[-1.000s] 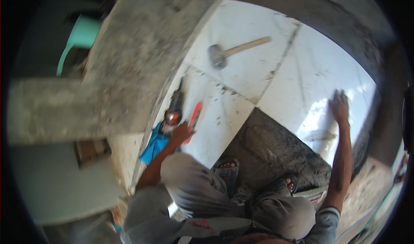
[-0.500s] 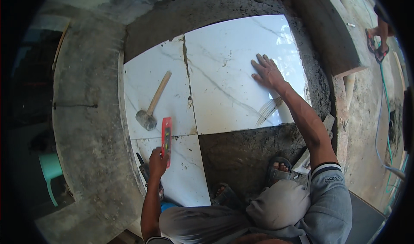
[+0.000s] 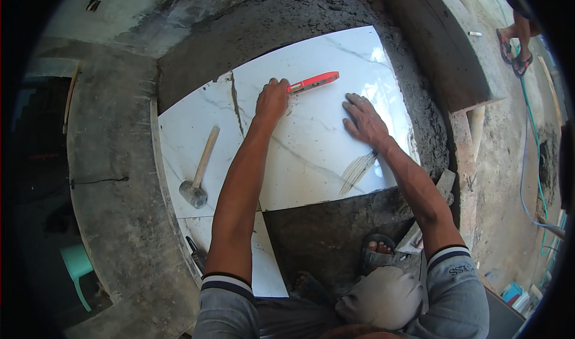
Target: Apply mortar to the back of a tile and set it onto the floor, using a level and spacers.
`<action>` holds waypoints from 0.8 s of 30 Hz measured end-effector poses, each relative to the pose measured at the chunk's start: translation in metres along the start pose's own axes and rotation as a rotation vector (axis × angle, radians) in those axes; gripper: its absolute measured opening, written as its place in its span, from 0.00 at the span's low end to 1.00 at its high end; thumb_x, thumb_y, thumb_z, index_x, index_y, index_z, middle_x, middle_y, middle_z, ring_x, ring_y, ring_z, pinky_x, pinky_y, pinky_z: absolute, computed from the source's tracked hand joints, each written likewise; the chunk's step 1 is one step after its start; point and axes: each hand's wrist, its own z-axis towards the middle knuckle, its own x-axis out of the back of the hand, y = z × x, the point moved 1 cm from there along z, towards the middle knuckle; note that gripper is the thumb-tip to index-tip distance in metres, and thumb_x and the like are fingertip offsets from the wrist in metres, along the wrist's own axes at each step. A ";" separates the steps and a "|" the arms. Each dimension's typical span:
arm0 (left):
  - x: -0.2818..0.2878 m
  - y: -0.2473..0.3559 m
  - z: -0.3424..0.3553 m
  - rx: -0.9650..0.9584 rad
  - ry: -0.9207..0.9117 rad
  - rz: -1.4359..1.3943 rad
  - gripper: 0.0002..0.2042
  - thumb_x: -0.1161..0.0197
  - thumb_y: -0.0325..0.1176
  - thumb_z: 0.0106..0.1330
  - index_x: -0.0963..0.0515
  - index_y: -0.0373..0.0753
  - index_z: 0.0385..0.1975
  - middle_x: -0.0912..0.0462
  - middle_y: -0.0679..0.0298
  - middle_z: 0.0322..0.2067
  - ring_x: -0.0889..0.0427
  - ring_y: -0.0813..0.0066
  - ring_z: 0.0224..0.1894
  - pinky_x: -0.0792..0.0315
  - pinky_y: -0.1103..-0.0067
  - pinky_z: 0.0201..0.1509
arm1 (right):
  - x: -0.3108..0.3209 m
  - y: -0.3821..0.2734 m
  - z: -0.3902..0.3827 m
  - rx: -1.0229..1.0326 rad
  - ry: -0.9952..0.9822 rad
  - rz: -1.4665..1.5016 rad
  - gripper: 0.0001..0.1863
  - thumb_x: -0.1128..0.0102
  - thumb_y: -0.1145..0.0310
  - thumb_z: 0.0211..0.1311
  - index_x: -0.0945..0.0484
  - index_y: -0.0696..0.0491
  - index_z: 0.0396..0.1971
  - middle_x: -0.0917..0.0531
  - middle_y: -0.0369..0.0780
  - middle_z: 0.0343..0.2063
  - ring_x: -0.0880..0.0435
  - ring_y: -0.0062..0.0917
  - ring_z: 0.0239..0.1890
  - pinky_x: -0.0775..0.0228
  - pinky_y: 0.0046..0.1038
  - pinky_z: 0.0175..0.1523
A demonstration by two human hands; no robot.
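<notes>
My left hand (image 3: 274, 102) grips one end of a red spirit level (image 3: 314, 82), held over the far part of a large white marbled tile (image 3: 311, 150). Whether the level touches the tile I cannot tell. Fingers spread, my right hand (image 3: 366, 121) rests flat on the same tile, right of the level. A rubber mallet (image 3: 194, 192) with a wooden handle lies on the neighbouring tile (image 3: 188, 135) to the left. A smear of grey streaks (image 3: 359, 172) marks the tile below my right hand.
Rough grey mortar (image 3: 335, 9) borders the tiles at the far side and right. A concrete ledge (image 3: 108, 159) runs along the left, with a green plastic stool (image 3: 76, 267) beyond. Another person's sandalled feet (image 3: 515, 54) stand at upper right, near a green hose (image 3: 533, 123).
My left hand has carried the spirit level from the near left tile forward and right over the large tile, turning it sideways. My right hand stays flat on the tile.
</notes>
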 end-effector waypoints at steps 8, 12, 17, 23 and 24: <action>-0.028 0.015 0.057 -0.010 -0.030 0.074 0.11 0.38 0.31 0.57 0.27 0.37 0.39 0.26 0.52 0.39 0.23 0.53 0.44 0.26 0.65 0.47 | -0.001 0.001 0.002 -0.015 -0.028 -0.013 0.26 0.50 0.59 0.60 0.33 0.56 0.56 0.37 0.46 0.61 0.44 0.36 0.66 0.58 0.35 0.72; -0.032 0.004 0.054 0.016 -0.016 0.028 0.14 0.36 0.33 0.56 0.27 0.39 0.42 0.26 0.52 0.41 0.24 0.54 0.45 0.28 0.65 0.49 | -0.001 -0.002 0.003 -0.037 -0.041 -0.040 0.26 0.50 0.60 0.59 0.33 0.56 0.56 0.37 0.45 0.61 0.44 0.36 0.66 0.58 0.35 0.72; -0.032 -0.019 0.009 -0.006 0.265 -0.125 0.23 0.34 0.32 0.53 0.29 0.39 0.50 0.26 0.52 0.46 0.27 0.53 0.50 0.34 0.66 0.56 | -0.002 -0.003 0.003 -0.011 -0.029 -0.041 0.26 0.49 0.60 0.58 0.33 0.57 0.55 0.36 0.46 0.60 0.43 0.37 0.65 0.57 0.36 0.71; -0.046 -0.060 -0.112 0.207 0.179 -0.189 0.32 0.32 0.37 0.52 0.36 0.39 0.58 0.35 0.43 0.57 0.36 0.47 0.59 0.40 0.64 0.62 | -0.007 -0.001 0.000 0.005 0.020 -0.065 0.25 0.49 0.60 0.58 0.32 0.57 0.54 0.36 0.46 0.60 0.42 0.38 0.65 0.56 0.37 0.71; -0.049 -0.066 -0.126 0.250 0.095 -0.124 0.34 0.32 0.39 0.52 0.37 0.39 0.59 0.37 0.42 0.58 0.37 0.47 0.60 0.41 0.64 0.62 | -0.008 0.000 0.000 -0.010 0.016 -0.079 0.26 0.48 0.60 0.58 0.32 0.56 0.55 0.36 0.46 0.60 0.42 0.38 0.65 0.57 0.36 0.71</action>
